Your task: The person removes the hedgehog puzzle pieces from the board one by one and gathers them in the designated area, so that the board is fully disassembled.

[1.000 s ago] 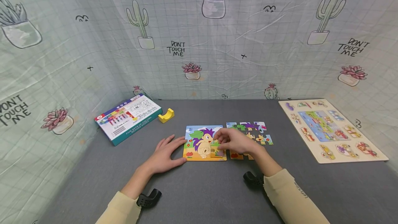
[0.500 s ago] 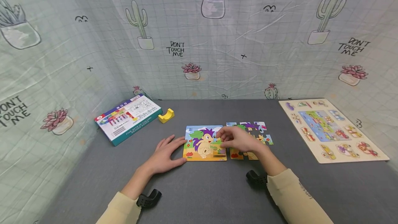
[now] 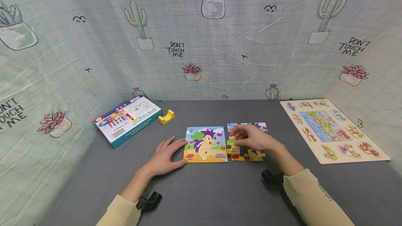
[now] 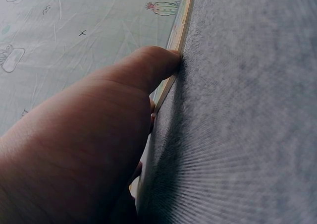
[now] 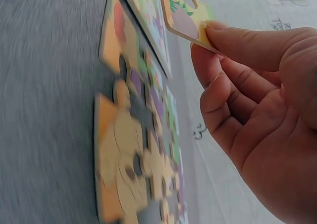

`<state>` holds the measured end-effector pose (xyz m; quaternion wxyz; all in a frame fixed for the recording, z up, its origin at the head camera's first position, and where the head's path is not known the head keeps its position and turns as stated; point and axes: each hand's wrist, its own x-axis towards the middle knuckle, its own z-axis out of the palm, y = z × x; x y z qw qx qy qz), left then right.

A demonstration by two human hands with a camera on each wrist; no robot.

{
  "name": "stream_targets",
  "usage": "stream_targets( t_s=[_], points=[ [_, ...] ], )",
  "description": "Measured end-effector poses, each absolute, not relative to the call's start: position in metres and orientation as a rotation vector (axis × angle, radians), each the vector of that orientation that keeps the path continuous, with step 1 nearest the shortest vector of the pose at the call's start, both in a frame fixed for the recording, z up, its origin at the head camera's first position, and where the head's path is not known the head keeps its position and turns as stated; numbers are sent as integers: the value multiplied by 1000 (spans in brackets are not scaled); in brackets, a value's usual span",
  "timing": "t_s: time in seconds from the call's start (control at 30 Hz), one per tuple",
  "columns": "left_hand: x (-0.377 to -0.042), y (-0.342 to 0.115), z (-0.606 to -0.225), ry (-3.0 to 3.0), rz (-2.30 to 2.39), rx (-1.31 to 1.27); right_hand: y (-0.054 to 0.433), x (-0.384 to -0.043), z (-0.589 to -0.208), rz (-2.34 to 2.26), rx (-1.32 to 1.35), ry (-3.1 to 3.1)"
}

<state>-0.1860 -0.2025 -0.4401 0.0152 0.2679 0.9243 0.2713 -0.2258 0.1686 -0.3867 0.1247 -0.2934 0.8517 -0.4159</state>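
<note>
A hedgehog puzzle board (image 3: pixel 198 157) lies flat on the grey table, its printed picture facing up. My left hand (image 3: pixel 164 157) rests at its left side, fingers spread, with thumb and fingertips against the edge; the left wrist view shows the thumb (image 4: pixel 153 65) on that edge. Between thumb and index finger, my right hand (image 3: pixel 252 138) pinches a puzzle piece (image 5: pixel 185 21), yellow-orange with a purple bush and green leaves. The piece is raised beside the board's right edge, over several loose puzzle pieces (image 3: pixel 255 155), some hidden under the hand.
A boxed set (image 3: pixel 128 121) lies at the back left, with a yellow curved block (image 3: pixel 166 117) beside it. At the right is a wooden picture board (image 3: pixel 336 154). A printed curtain (image 3: pixel 220 44) hangs behind and at the sides of the table.
My right hand has carried the puzzle piece off the board's lower right part, up and to the right. My left hand has stayed at the board's left edge.
</note>
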Motion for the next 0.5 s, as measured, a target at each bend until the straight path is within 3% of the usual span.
stream_targets(
  t_s=[0.5],
  points=[
    [-186,-202,-439,2871,846,827,212,-221,-381,-1190,-808,2521]
  ],
)
